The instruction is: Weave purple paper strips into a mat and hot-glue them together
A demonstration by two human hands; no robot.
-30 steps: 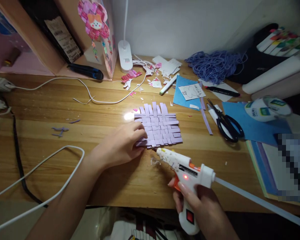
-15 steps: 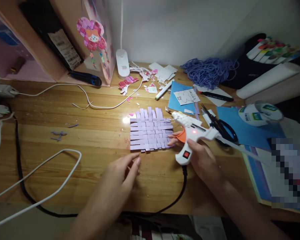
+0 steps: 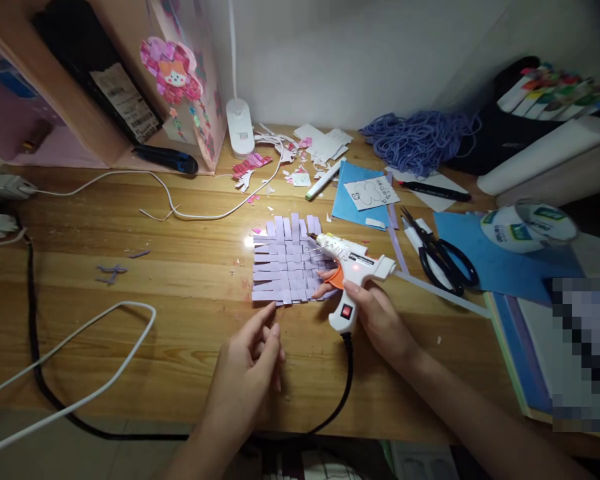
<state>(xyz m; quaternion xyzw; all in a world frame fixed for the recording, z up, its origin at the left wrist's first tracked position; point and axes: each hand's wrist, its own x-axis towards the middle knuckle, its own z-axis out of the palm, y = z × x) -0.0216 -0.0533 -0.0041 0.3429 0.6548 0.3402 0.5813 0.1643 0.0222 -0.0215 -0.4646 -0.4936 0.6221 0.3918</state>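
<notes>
A mat of woven lilac paper strips (image 3: pixel 283 267) lies flat on the wooden desk, its strip ends loose around the edges. My right hand (image 3: pixel 383 317) grips a white hot glue gun (image 3: pixel 363 267) by its handle, fingers around the orange trigger. The gun's dark nozzle points left over the mat's upper right part; whether it touches the paper I cannot tell. A white glue stick sticks out of the gun's back. My left hand (image 3: pixel 247 357) is at the mat's lower edge, index finger stretched to it, thumb apart and holding nothing.
Black-handled scissors (image 3: pixel 443 257), a roll of tape (image 3: pixel 530 227) and blue paper (image 3: pixel 465 233) lie to the right. Purple yarn (image 3: pixel 415 143), paper scraps (image 3: pixel 325 143) and a marker (image 3: pixel 325 180) lie behind. The gun's black cord (image 3: pixel 347 373) and a white cable (image 3: pixel 115 307) cross the desk.
The glue gun in my right hand has moved left, bringing its nozzle from beside the mat to over it. My left hand stays by the mat's lower edge, its index finger now reaching that edge.
</notes>
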